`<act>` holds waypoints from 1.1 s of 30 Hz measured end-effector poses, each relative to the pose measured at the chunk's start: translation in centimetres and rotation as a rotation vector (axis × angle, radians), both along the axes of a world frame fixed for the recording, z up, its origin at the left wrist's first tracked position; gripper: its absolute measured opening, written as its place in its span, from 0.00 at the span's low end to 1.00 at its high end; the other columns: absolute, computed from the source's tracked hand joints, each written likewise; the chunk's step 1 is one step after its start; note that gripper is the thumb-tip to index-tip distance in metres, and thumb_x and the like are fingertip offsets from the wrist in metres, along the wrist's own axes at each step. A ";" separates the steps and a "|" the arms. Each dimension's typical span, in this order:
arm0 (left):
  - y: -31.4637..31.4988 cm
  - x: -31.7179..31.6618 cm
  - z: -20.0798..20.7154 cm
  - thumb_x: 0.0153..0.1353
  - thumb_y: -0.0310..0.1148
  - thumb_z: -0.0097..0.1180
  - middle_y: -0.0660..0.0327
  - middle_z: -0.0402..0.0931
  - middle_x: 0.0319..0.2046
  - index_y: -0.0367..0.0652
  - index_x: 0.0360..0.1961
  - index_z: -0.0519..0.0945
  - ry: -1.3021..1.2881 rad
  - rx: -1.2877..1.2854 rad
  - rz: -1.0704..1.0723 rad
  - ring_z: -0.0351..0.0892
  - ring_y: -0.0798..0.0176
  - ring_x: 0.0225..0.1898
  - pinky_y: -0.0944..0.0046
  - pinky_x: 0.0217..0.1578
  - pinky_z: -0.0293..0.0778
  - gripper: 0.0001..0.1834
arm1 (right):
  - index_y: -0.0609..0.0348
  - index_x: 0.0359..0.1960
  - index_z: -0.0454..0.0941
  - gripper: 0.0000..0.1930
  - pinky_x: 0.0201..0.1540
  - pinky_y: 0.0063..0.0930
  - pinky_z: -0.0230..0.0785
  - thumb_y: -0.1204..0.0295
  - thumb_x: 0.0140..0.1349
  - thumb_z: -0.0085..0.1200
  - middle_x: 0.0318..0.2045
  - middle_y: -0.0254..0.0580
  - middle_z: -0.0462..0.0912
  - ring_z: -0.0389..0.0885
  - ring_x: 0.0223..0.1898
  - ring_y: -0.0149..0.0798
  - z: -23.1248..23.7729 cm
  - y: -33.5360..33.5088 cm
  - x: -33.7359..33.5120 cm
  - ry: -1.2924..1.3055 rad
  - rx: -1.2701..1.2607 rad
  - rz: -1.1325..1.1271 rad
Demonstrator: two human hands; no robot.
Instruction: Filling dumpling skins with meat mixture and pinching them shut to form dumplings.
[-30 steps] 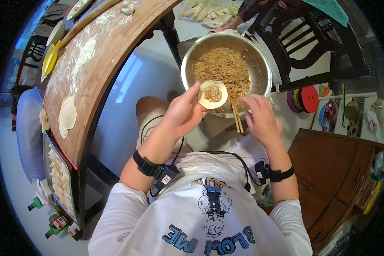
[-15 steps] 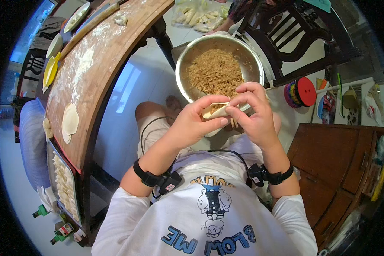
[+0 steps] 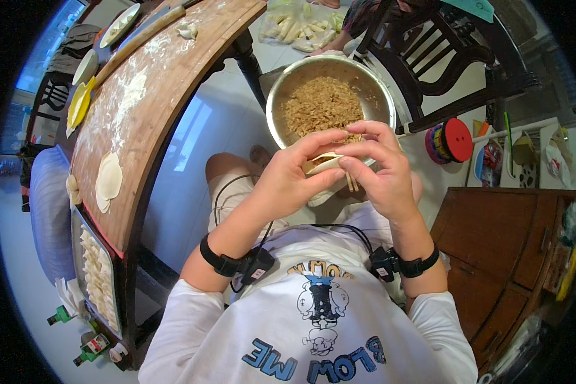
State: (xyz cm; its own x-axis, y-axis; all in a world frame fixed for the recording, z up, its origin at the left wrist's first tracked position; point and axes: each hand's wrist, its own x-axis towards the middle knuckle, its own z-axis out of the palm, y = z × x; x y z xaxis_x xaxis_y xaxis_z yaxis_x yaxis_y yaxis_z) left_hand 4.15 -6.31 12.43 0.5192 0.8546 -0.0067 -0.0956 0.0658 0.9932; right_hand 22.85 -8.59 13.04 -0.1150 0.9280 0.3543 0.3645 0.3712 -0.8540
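A dumpling [image 3: 325,162] with brown filling showing in its fold is held between my two hands, over my lap and in front of the bowl. My left hand [image 3: 294,176] cups its left side, thumb below and fingers above. The fingers of my right hand [image 3: 381,169] pinch the wrapper's right end. Chopsticks [image 3: 352,184] poke out below the right hand's fingers; how they are gripped is hidden. Just beyond the hands stands a steel bowl [image 3: 278,118] of brown minced filling [image 3: 323,105].
On the left, a floured wooden board [image 3: 166,83] carries stacked wrappers [image 3: 109,182] and a rolling pin [image 3: 131,48]. Beside it sits a tray of folded dumplings [image 3: 97,275]. A dark chair [image 3: 422,83] stands far right, a wooden cabinet [image 3: 486,249] at right. Another person's leg shows behind the bowl.
My left fingers have come forward over the dumpling, closer to the right fingers, and the wrapper's opening looks narrower. The chopsticks show more below the right hand.
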 end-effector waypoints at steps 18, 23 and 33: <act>0.2 1.1 -0.2 0.60 0.25 0.62 0.55 0.83 0.44 0.33 0.42 0.84 0.068 0.353 0.325 0.82 0.68 0.42 0.68 0.44 0.78 0.10 | 0.61 0.43 0.80 0.11 0.45 0.23 0.71 0.79 0.57 0.62 0.40 0.39 0.77 0.77 0.41 0.31 -1.7 0.2 -1.3 0.308 0.025 -0.097; 0.3 0.1 0.7 0.62 0.24 0.59 0.54 0.83 0.43 0.33 0.44 0.84 -0.280 -0.189 0.104 0.82 0.68 0.43 0.69 0.43 0.78 0.10 | 0.55 0.68 0.60 0.45 0.63 0.39 0.60 0.66 0.48 0.71 0.64 0.49 0.64 0.65 0.64 0.45 -0.6 0.2 -0.3 0.293 0.006 0.087; -0.1 -0.1 1.2 0.61 0.24 0.60 0.61 0.83 0.38 0.34 0.41 0.83 -0.256 -0.156 0.095 0.80 0.70 0.38 0.70 0.42 0.77 0.07 | 0.59 0.65 0.67 0.31 0.70 0.48 0.45 0.55 0.64 0.51 0.68 0.53 0.60 0.54 0.70 0.57 1.7 1.4 -0.1 -0.185 0.198 0.280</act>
